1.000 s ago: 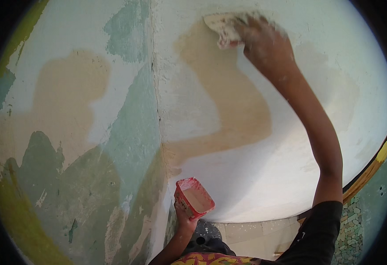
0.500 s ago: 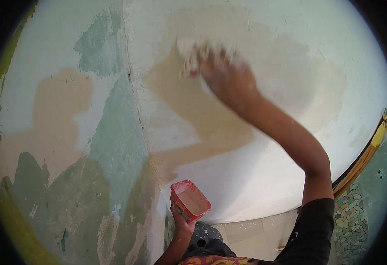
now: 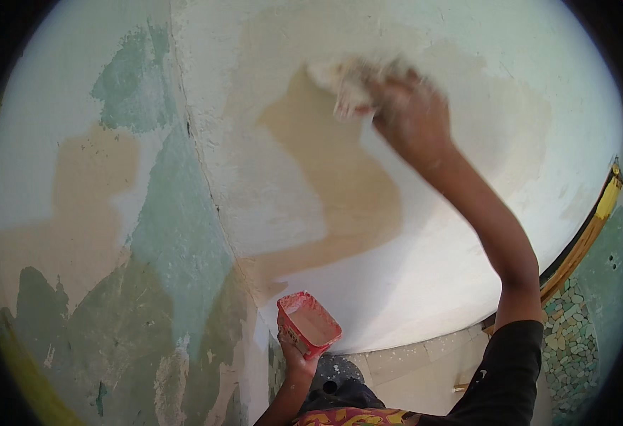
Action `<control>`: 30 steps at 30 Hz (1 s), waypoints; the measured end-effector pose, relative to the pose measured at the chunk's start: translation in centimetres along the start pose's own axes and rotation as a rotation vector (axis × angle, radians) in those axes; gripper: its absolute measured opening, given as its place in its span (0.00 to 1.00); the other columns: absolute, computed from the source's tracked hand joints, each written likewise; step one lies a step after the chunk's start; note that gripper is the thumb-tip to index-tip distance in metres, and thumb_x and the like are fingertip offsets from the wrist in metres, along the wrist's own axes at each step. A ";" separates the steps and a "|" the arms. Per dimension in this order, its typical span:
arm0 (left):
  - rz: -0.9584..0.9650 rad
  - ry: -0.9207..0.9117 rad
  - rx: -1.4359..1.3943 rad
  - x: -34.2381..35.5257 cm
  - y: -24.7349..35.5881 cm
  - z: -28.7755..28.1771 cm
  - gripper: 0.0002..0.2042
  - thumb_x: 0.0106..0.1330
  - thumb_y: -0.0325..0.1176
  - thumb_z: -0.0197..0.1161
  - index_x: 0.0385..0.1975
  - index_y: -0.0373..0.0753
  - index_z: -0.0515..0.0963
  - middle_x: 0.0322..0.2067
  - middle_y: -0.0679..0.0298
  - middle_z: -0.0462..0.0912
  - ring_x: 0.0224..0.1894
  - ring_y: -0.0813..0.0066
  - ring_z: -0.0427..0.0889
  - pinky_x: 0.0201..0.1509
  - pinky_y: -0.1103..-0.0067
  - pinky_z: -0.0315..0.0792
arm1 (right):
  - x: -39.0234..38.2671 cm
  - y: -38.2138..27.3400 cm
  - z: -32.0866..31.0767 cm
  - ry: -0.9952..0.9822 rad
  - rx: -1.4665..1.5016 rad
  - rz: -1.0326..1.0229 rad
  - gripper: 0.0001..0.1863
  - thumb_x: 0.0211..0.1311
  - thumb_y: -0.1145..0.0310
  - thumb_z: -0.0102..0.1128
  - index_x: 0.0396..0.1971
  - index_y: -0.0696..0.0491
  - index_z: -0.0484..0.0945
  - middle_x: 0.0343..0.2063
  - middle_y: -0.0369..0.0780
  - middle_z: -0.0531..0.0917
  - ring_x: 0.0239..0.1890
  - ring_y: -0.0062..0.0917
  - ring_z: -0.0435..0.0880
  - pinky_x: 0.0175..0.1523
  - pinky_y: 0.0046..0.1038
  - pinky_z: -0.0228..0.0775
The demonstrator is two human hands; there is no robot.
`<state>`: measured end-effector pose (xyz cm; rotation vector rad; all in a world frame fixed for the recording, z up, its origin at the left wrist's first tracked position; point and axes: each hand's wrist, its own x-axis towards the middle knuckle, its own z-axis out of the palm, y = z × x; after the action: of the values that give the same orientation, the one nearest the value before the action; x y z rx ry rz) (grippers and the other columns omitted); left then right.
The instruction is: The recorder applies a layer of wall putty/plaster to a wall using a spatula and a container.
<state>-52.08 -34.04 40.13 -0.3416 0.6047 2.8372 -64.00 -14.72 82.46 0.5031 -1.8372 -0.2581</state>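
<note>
My left hand (image 3: 299,356) is closed round the side of a red plastic tub (image 3: 323,343), low and in front of my body. Thin pinkish-beige paint (image 3: 312,326) lies in the tub, and its rim is smeared with white. Up on the pale wall (image 3: 290,234), my right hand (image 3: 416,106) grips a whitish, paint-caked tool (image 3: 353,91). Motion blurs the tool, so I cannot make out its exact kind. Its pale left end is against or very close to the wall, over a damp-looking beige patch (image 3: 461,92). My right arm is stretched upward.
A cracked corner line (image 3: 209,186) separates the pale wall from a patchy green and white wall (image 3: 183,206) on the left. At right are a yellow-brown edge strip (image 3: 587,238) and a pebble-covered surface (image 3: 571,341). Below lies a paint-spotted tiled floor (image 3: 397,363). My shadow falls across both walls.
My right hand has moved to the right along the wall with the pale tool. The left hand and the red tub have stayed almost in place. The view has shifted slightly.
</note>
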 end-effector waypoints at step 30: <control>-0.058 -0.019 -0.046 1.7 0.0 -0.9 0.27 0.71 0.59 0.43 0.63 0.51 0.69 0.59 0.64 0.75 0.59 0.56 0.76 0.58 0.51 0.73 | -1.8 7.7 1.5 -0.032 -0.095 -0.352 0.33 0.49 0.62 0.72 0.60 0.39 0.76 0.58 0.33 0.78 0.56 0.33 0.77 0.57 0.37 0.73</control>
<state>-53.48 -34.15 38.85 -0.3338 0.5179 2.7989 -66.60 -7.22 83.64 0.7587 -1.7501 -0.5908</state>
